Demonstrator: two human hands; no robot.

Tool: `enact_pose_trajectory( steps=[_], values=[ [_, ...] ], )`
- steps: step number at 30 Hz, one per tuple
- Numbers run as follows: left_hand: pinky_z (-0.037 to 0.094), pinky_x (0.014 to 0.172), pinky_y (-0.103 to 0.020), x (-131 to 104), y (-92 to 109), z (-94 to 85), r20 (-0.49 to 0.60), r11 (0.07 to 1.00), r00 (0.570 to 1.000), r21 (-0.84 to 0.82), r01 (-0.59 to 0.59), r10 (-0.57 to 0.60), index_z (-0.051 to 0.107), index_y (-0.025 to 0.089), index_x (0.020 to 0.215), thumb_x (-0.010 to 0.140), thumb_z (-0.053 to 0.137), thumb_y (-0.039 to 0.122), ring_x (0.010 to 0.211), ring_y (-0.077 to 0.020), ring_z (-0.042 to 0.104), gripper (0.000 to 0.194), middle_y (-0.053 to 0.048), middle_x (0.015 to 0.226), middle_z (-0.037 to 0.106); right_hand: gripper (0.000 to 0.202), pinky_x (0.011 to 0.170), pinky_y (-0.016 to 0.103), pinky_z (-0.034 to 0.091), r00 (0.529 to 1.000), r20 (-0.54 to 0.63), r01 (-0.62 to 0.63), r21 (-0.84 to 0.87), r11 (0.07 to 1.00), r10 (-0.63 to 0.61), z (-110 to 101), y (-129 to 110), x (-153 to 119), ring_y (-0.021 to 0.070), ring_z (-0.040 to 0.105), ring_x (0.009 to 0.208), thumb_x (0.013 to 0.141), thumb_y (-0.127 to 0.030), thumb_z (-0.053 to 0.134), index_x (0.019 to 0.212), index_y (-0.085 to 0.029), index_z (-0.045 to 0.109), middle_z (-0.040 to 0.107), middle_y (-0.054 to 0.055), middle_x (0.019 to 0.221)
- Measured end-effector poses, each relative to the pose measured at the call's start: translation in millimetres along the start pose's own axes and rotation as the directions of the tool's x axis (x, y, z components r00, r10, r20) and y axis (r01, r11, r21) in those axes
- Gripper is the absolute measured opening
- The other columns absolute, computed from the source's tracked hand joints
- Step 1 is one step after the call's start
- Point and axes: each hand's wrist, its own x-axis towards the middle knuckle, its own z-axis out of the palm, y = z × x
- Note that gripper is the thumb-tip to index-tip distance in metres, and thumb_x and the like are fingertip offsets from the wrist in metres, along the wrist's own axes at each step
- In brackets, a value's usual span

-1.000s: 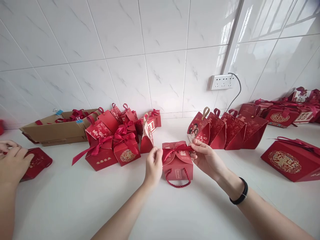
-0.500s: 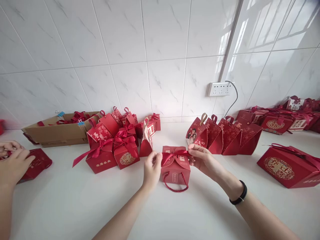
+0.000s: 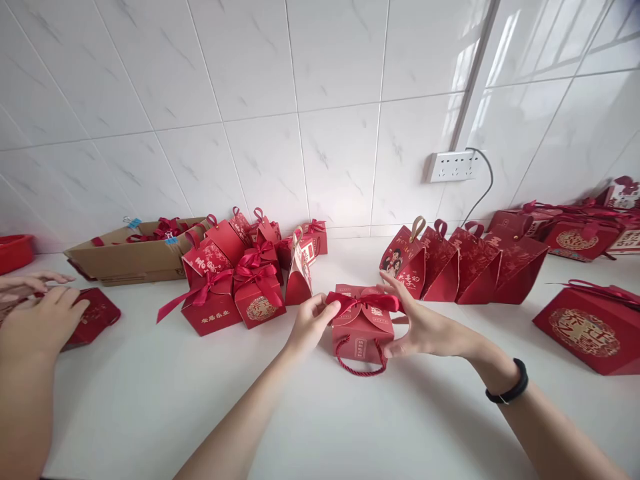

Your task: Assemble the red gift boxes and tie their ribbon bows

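A red gift box (image 3: 367, 328) with gold lettering stands on the white counter in front of me. A red ribbon (image 3: 367, 301) is tied in a bow across its top, and a twisted red cord handle (image 3: 361, 371) hangs down its front. At the bow's left end, my left hand (image 3: 313, 321) is closed, pinching the ribbon between thumb and fingers. My right hand (image 3: 417, 325) curves around the right side of the box with its fingers apart. Its thumb is by the lower front corner; whether the hidden fingers touch the box I cannot tell.
On the left, another person's hands (image 3: 45, 313) rest over a red box (image 3: 93, 317). Behind are a cardboard tray (image 3: 125, 263) of ribbons and several bow-tied boxes (image 3: 210, 310). A row of folded red boxes (image 3: 440, 267) and a larger box (image 3: 590, 330) stand right.
My right hand has let go of the ribbon's right end and spread its fingers beside the box. My left hand still pinches the ribbon. The view has shifted slightly.
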Motion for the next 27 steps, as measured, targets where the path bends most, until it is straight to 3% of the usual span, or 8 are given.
enact_pose_trajectory(
  steps=[3, 7, 11, 14, 19, 24, 27],
  values=[
    [0.036, 0.061, -0.022, 2, -3, -1.6, 0.003, 0.999, 1.0, -0.052, 0.008, -0.008, 0.055, 0.014, 0.072, 0.074, 0.062, 0.042, 0.064, -0.0113, 0.045, 0.029, 0.001, 0.067, 0.05, 0.111, 0.093, 0.05, 0.045, 0.996, -0.028, 0.083, -0.014, 0.996, -0.083, 8, -1, 2, 0.0272, 0.052, 0.115, 0.065, -0.028, 0.071, 0.143, -0.033, -0.008, 0.038, 0.014, 0.138],
    [0.037, 0.06, -0.021, 3, -5, -4.8, -0.014, 0.994, 1.0, -0.107, 0.001, -0.003, 0.053, 0.015, 0.068, 0.073, 0.064, 0.042, 0.063, -0.0101, 0.044, 0.029, 0.002, 0.065, 0.047, 0.105, 0.099, 0.048, 0.042, 0.948, -0.167, 0.225, -0.241, 0.944, -0.269, 11, 1, 5, 0.0292, 0.042, 0.126, 0.063, -0.023, 0.072, 0.144, -0.03, 0.005, 0.042, 0.012, 0.134],
    [0.036, 0.057, -0.02, 6, -6, -7.6, -0.088, 0.998, 0.995, -0.033, -0.051, 0.048, 0.048, 0.016, 0.061, 0.073, 0.063, 0.044, 0.059, -0.009, 0.04, 0.034, 0.003, 0.06, 0.041, 0.102, 0.102, 0.048, 0.04, 0.844, -0.284, 0.288, -0.477, 0.83, -0.455, 11, 4, 8, 0.0285, 0.038, 0.128, 0.065, -0.02, 0.07, 0.145, -0.031, 0.007, 0.037, 0.011, 0.138],
    [0.043, 0.063, -0.024, 9, -9, -9.0, -0.083, 0.998, 0.997, -0.067, -0.011, 0.005, 0.049, 0.016, 0.065, 0.073, 0.059, 0.05, 0.063, -0.011, 0.047, 0.036, 0.002, 0.065, 0.047, 0.096, 0.096, 0.043, 0.048, 0.777, -0.316, 0.304, -0.568, 0.765, -0.544, 11, 7, 10, 0.0277, 0.039, 0.127, 0.068, -0.018, 0.068, 0.144, -0.032, 0.011, 0.033, 0.011, 0.14],
    [0.04, 0.058, -0.024, 12, -21, -6.8, -0.045, 0.999, 0.998, -0.014, 0.052, -0.053, 0.049, 0.016, 0.064, 0.073, 0.056, 0.05, 0.055, -0.0107, 0.047, 0.035, 0.001, 0.059, 0.05, 0.092, 0.09, 0.045, 0.051, 0.638, -0.345, 0.354, -0.662, 0.66, -0.688, 11, 13, 13, 0.0305, 0.033, 0.131, 0.072, -0.02, 0.067, 0.144, -0.032, 0.01, 0.03, 0.013, 0.141],
    [0.027, 0.049, -0.023, 6, -31, -0.5, 0.051, 0.996, 0.997, 0.068, 0.061, -0.064, 0.051, 0.015, 0.059, 0.07, 0.061, 0.039, 0.048, -0.0083, 0.037, 0.028, 0.004, 0.052, 0.044, 0.096, 0.088, 0.052, 0.05, 0.518, -0.397, 0.372, -0.693, 0.618, -0.758, 15, 10, 13, 0.0329, 0.04, 0.124, 0.07, -0.025, 0.071, 0.144, -0.03, 0.01, 0.035, 0.015, 0.134],
    [0.026, 0.05, -0.023, 6, -34, 0.4, 0.012, 0.993, 0.998, 0.103, 0.056, -0.058, 0.049, 0.015, 0.055, 0.072, 0.061, 0.038, 0.049, -0.0077, 0.035, 0.031, 0.004, 0.052, 0.045, 0.097, 0.086, 0.05, 0.05, 0.454, -0.401, 0.379, -0.721, 0.58, -0.796, 17, 6, 12, 0.0332, 0.041, 0.121, 0.067, -0.024, 0.073, 0.143, -0.028, 0.013, 0.036, 0.016, 0.131]
  ],
)
